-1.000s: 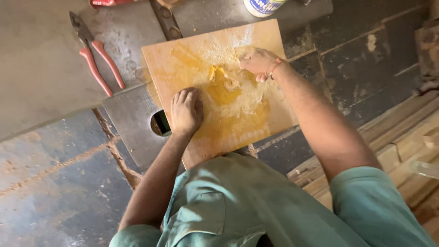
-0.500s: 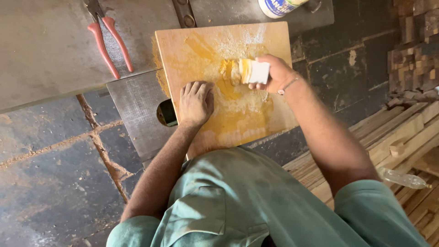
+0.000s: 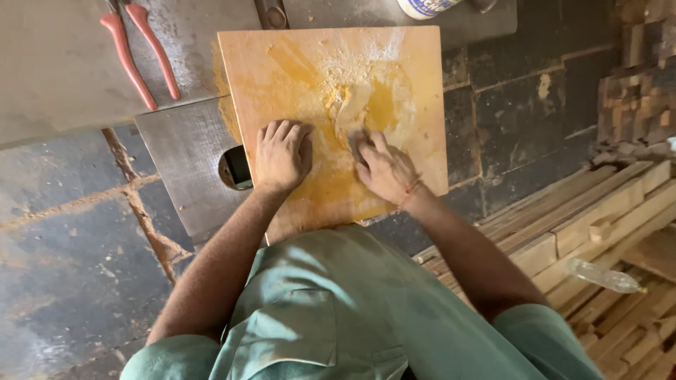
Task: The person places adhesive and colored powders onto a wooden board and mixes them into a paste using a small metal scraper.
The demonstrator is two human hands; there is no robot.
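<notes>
Wooden board [image 3: 415, 105], pale orange and roughly square, lies across a grey metal machine table [image 3: 183, 151] in the only view, the head camera looking straight down. Its middle is smeared with yellow glue [image 3: 380, 105] and dusted with pale sawdust.

Both hands rest on the board's near half. The left hand [image 3: 282, 156] presses down with fingers curled loosely and knuckles up, holding nothing that shows. The right hand [image 3: 384, 169] lies flat just beside it, fingers spread narrowly, its fingertips [image 3: 366, 141] over a small grey scraper-like piece at the edge of the glue; whether it grips that piece I cannot tell. A thin thread band circles the right wrist.

Around the board: 1 pair of red-handled pliers [image 3: 137, 49] lies on the metal surface at the upper left, well apart from the hands. A white glue container [image 3: 422, 7] shows partly at the top edge, just beyond the board. An oval opening [image 3: 234, 169] in the metal plate sits just left of the left hand. To the right, stacked wooden strips [image 3: 598, 211] fill the floor, with a clear plastic bottle [image 3: 605, 276] lying on them. The person's green shirt [image 3: 338, 309] blocks the board's nearest edge.
</notes>
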